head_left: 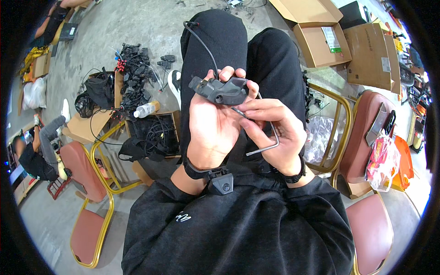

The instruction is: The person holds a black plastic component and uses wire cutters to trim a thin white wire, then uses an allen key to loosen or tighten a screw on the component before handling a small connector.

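Observation:
My left hand (214, 123) is turned palm up above my lap, its fingers curled around a black plastic camera-like device (224, 90). A thin black cable (204, 43) runs from the device up over my knee. My right hand (275, 126) is closed beside it, with a bent silver hex key (276, 137) lodged among its fingers. The key's short end sticks out toward my body. Between the right thumb and index finger is a small dark piece (240, 112), close under the device; its kind is unclear. A black strap with a small camera unit (222, 183) sits on my left wrist.
Left of my legs lie a heap of black cabled parts (137, 75), a bottle (146, 109) and an open box of cables (156, 137). Chairs (85, 169) flank me; bags (385, 160) rest on the right one. Cardboard boxes (371, 55) stand far right. Another person (39, 153) sits far left.

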The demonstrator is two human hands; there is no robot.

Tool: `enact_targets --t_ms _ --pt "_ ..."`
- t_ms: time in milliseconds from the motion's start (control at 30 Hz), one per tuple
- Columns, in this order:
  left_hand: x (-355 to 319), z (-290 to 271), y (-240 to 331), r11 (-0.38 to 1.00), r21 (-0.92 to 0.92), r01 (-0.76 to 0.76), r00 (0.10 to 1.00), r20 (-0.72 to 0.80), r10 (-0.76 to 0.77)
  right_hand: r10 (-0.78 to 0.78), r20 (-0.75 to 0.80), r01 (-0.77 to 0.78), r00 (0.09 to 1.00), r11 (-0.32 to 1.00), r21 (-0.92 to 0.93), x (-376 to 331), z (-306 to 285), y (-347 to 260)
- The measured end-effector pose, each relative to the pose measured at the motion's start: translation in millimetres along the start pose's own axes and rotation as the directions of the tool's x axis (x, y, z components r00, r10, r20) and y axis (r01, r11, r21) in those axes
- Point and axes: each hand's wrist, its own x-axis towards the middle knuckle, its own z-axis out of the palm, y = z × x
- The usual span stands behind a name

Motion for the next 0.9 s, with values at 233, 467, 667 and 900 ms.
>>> enact_targets --t_ms 233,467,667,900 --pt "7 -2 -5 0.996 -0.028 -0.088 0.984 0.153 0.091 -0.343 0.112 0.360 0.933 0.904 -0.232 6 -3 -4" --pt "9 -10 -12 0.998 0.018 -0.062 0.968 0.244 0.056 -0.339 0.050 0.337 0.940 0.889 -0.311 8 3 -3" --pt "8 -10 -14 0.991 0.115 -0.065 0.976 0.214 0.039 -0.296 0.085 0.306 0.951 0.876 -0.372 5 1 -4" --pt "10 -18 -8 1.000 0.009 -0.020 0.988 0.156 0.019 -0.213 -0.026 0.201 0.977 0.948 -0.247 3 -2 -9"
